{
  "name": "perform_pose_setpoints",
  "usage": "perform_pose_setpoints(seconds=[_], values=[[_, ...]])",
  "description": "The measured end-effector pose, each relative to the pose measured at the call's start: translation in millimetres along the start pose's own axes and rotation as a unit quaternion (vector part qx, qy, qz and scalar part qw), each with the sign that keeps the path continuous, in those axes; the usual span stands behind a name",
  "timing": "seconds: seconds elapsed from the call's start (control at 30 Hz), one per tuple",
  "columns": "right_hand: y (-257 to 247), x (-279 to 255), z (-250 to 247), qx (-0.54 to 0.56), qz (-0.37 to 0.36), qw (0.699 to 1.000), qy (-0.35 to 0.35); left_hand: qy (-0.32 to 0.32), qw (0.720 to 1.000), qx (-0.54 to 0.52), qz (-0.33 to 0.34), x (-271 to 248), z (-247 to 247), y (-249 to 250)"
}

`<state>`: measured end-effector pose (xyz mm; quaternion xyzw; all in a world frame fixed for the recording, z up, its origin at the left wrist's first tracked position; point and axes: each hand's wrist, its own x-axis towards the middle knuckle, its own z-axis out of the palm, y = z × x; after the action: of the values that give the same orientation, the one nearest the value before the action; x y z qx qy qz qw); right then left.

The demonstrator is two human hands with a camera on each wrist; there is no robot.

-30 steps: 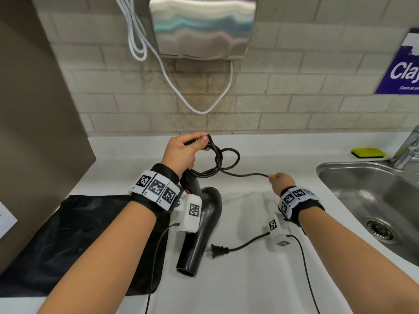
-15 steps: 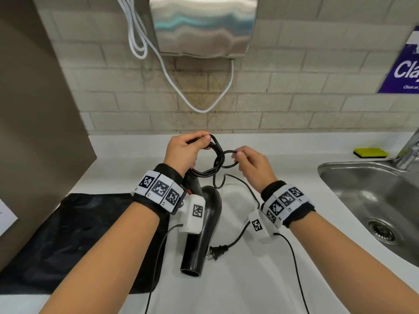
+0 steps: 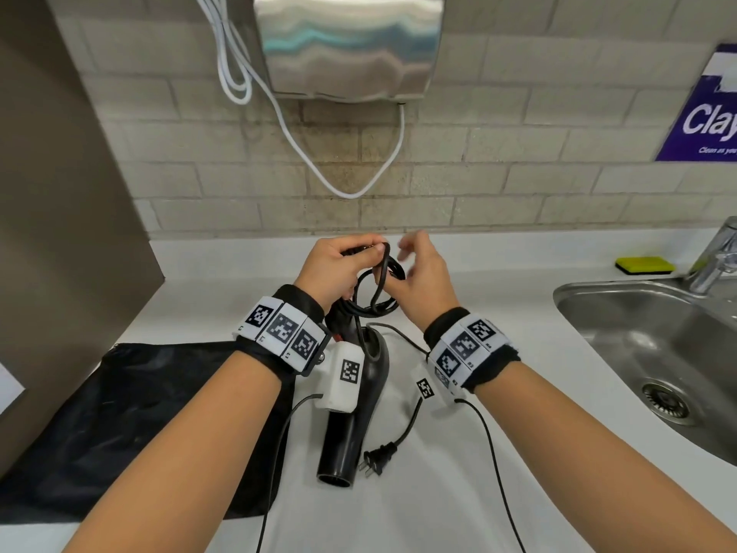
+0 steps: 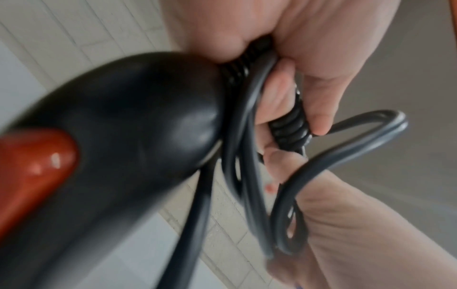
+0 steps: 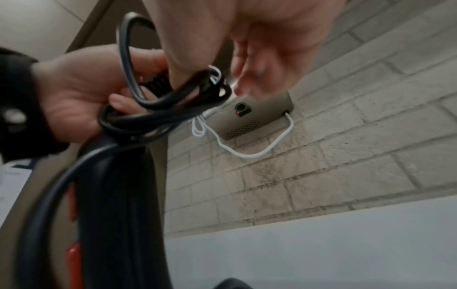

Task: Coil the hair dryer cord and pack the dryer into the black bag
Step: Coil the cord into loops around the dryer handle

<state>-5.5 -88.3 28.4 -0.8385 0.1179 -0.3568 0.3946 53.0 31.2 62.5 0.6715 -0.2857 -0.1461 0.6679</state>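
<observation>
the plug (image 3: 377,461) lies flat on the white counter (image 3: 458,484), closest to the person, just beside the open mouth of the hair dryer (image 3: 351,425). the dryer is black. its mouth points at the person and its handle end is lifted up into the left hand. a red switch (image 4: 32,172) shows on the handle in the left wrist view.

the black bag (image 3: 131,425) lies flat at the left side of the counter, by the brown wall panel. the dryer's barrel is right by the bag's right edge.

from the plug, the cord (image 3: 410,417) runs up the counter and passes behind the right wrist.

farther back, the left hand (image 3: 333,273) is closed tight around the end of the handle and the loops of cord (image 4: 249,176) bunched there. its fingers (image 4: 319,109) pinch the ribbed part of the cord.

the right hand (image 3: 422,281) is right next to the left hand. its thumb hooks a loop of cord (image 5: 158,101) and its other fingers are spread loose.

at the right side of the counter sits a steel sink (image 3: 654,345) with a tap (image 3: 718,257). a yellow and green sponge (image 3: 644,265) lies on the back edge near the tap.

on the tile wall hangs a shiny hand dryer (image 3: 347,45) with a white cable (image 3: 351,181) drooping under it. a purple sign (image 3: 706,113) is at the far right.
</observation>
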Motion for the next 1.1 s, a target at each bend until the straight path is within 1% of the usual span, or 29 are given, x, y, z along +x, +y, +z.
perform_pose_setpoints(seconds=[0.03,0.07,0.13,0.17,0.27,0.33,0.5,0.67,0.7,0.77,0.83,0.87,0.97,1.03,1.1], values=[[1.0,1.0,1.0,0.031,-0.035,0.998,-0.047,-0.007,1.0,0.002,0.0,0.0,0.9,0.1],[1.8,2.3,1.5,0.059,-0.049,0.993,-0.094,-0.012,1.0,0.005,0.001,-0.1,2.4,0.3],[1.8,6.4,-1.1,0.087,-0.033,0.983,-0.159,-0.014,1.0,0.011,0.005,-0.1,5.9,0.0],[1.8,8.9,-3.4,0.091,-0.016,0.98,-0.176,-0.013,1.0,0.012,0.008,-0.1,6.6,-0.4],[5.8,9.7,-10.1,0.076,0.033,0.977,-0.198,-0.009,1.0,0.005,0.013,0.4,4.7,-1.7],[13.0,6.4,-13.5,0.07,0.057,0.974,-0.206,-0.008,1.0,0.013,0.015,0.7,4.7,-2.4],[25.9,-2.1,-20.2,0.154,0.073,0.965,-0.202,0.018,1.0,0.008,0.012,1.6,7.5,-0.8],[37.9,-2.6,-22.7,0.126,0.054,0.965,-0.225,0.035,0.999,-0.001,-0.003,2.5,4.0,-2.0],[39.8,-1.7,-23.1,0.105,0.052,0.969,-0.217,0.037,0.999,-0.006,-0.007,2.5,3.0,-2.4],[53.1,0.4,-27.4,0.047,0.061,0.983,-0.167,0.049,0.998,-0.02,-0.015,1.9,-1.3,-2.9],[70.9,1.5,-37.3,0.019,0.104,0.989,-0.1,0.064,0.997,-0.027,-0.018,1.4,-9.3,-3.4],[78.8,1.1,-42.6,0.0,0.121,0.988,-0.091,0.066,0.997,-0.027,-0.02,1.4,-13.0,-3.8],[89.4,-2.3,-46.2,-0.084,0.154,0.975,-0.136,0.051,0.998,-0.02,-0.028,0.5,-14.7,-3.8],[86.6,-3.2,-41.8,-0.102,0.176,0.965,-0.168,0.04,0.999,-0.008,-0.023,0.9,-9.5,-2.6],[79.9,-2.3,-37.0,-0.143,0.199,0.947,-0.207,0.036,0.999,0.001,-0.018,1.2,-3.6,-2.0]])
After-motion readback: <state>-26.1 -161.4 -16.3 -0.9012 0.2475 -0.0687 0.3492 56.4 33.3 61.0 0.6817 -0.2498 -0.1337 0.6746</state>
